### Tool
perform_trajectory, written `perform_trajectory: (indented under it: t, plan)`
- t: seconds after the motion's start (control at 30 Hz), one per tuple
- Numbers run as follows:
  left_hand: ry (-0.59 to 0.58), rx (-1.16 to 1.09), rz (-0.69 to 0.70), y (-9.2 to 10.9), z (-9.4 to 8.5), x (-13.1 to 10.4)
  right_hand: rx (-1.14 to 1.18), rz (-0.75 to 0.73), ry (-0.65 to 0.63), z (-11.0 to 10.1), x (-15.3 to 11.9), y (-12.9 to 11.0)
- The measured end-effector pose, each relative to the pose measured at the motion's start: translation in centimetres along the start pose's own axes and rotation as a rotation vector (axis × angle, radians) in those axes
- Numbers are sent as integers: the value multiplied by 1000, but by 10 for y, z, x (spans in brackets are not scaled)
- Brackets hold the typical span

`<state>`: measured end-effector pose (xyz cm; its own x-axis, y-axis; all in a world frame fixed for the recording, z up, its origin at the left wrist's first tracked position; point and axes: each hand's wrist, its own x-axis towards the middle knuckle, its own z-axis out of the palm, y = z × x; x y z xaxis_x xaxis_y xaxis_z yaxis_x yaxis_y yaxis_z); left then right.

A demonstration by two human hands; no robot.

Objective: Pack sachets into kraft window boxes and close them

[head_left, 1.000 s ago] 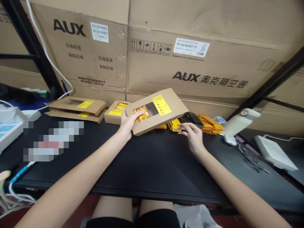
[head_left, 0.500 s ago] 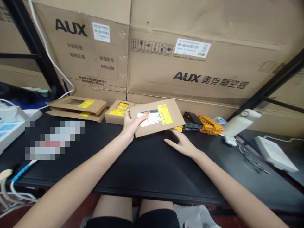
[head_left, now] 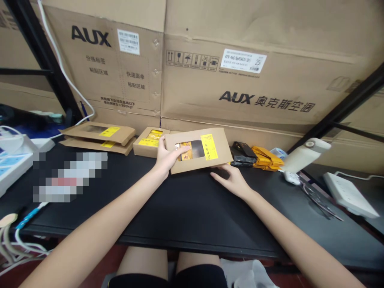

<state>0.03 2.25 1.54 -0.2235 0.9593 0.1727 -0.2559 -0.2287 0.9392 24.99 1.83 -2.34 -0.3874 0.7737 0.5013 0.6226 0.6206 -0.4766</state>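
My left hand (head_left: pixel 168 157) grips the left end of a brown windowed box (head_left: pixel 192 163), thumb on top over the window. The box is tilted above the black table; orange packets show behind its window, and a yellow label (head_left: pixel 211 147) is on its right part. My right hand (head_left: pixel 231 180) is at the box's lower right corner, thumb apart, fingertips partly hidden under the edge. Whether it holds anything there is hidden. To the left stands another brown box (head_left: pixel 147 149) with yellow contents. Right of the held box lie black packets (head_left: pixel 243 154) and orange packets (head_left: pixel 267 158).
Two flat brown boxes (head_left: pixel 97 138) are stacked at the back left. A whitish bottle (head_left: pixel 306 156), eyeglasses (head_left: pixel 321 202) and a white power strip (head_left: pixel 349 194) lie on the right. Large cartons (head_left: pixel 192 92) stand behind the black table (head_left: pixel 192 212).
The held box has levelled slightly, and its window now shows orange packets instead of glare. My right hand has shifted a little right and its fingers are further under the box edge.
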Motion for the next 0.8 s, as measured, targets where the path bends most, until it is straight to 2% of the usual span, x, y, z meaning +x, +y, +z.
perform_trajectory:
  t: [0.13, 0.27, 0.37, 0.43, 0.6, 0.67, 0.8]
  plan:
    - [15, -13, -9, 1, 1, 0, -14, 21, 75, -3, 1, -1]
    - [21, -30, -7, 0, 0, 0, -37, 60, 87, -5, 0, -5]
    - [21, -32, 2, -1, 0, 0, -56, 27, 96, -6, 0, -6]
    - [21, -30, 6, -2, -1, 0, -74, -19, 51, -6, 0, -6]
    - [19, -22, 3, -1, 0, 0, -101, -64, -185, -2, -1, -7]
    - [24, -27, 5, -1, 0, -1, -78, -56, -211, -1, -1, -8]
    - [35, -41, 11, -1, 1, -1, -30, -22, -176, -3, 1, -10]
